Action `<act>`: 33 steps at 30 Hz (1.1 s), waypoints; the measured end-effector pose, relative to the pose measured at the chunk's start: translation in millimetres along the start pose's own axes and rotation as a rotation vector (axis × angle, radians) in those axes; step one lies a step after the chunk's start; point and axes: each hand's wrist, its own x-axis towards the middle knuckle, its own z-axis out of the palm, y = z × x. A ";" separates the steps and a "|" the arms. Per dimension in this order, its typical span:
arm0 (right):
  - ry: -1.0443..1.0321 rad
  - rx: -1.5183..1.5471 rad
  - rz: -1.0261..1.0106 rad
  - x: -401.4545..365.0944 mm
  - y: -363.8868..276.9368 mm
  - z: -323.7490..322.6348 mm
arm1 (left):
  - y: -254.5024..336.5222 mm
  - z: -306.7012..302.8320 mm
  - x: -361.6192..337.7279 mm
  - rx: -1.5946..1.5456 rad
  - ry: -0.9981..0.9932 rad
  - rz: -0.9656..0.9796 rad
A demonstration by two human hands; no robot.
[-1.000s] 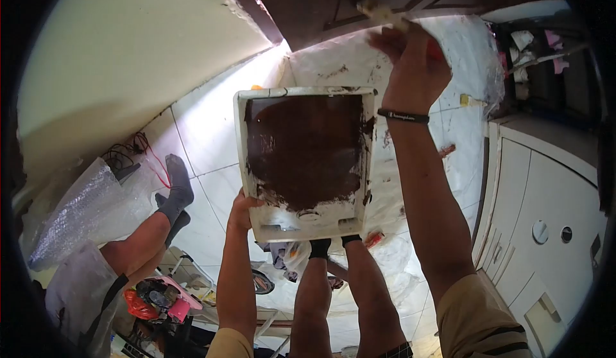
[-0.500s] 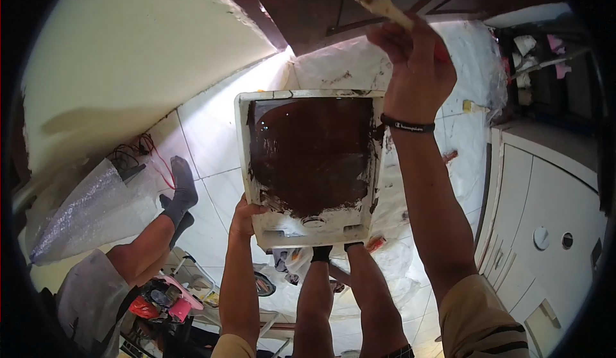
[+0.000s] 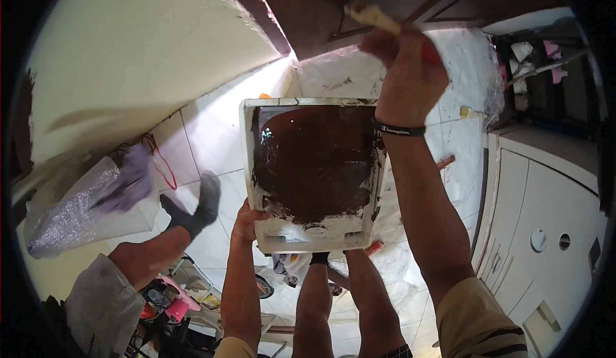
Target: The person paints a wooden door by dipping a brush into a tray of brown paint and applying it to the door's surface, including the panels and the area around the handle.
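My left hand (image 3: 246,223) grips the left wall of a white paint tray (image 3: 313,242), its thumb over the rim. Dark brown paint (image 3: 314,165) covers most of the tray's floor, thinning to streaks near the end closest to me. Up and to the right, my right hand (image 3: 414,69) is closed around a paintbrush (image 3: 373,16) with a pale handle. The brush's dark bristles are up against a dark brown panelled door (image 3: 301,11) and blend into it. A black wristband (image 3: 399,129) circles my right wrist.
Another person's socked feet (image 3: 206,207) stand at the left beside bubble wrap (image 3: 77,210) and red cable (image 3: 168,172). Plastic sheeting (image 3: 465,69) covers the floor at right, with another brush (image 3: 471,112) on it. White cabinets (image 3: 513,210) line the right; a pale wall (image 3: 147,50) rises left.
My right hand and the paintbrush have shifted slightly left and down in view. The other person's feet have moved right, and a blurred purplish cloth-like shape now shows over the bubble wrap.
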 end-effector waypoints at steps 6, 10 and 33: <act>-0.024 -0.708 -0.121 28.3 94.9 1.3 | -2.3 -5.0 0.8 0.032 -0.002 -0.042; -0.031 0.155 -0.003 10.0 21.2 34.1 | -5.9 -10.2 3.1 0.031 -0.035 -0.057; -0.066 -0.151 0.077 23.9 92.4 25.1 | -9.6 -17.7 4.7 0.007 -0.020 -0.047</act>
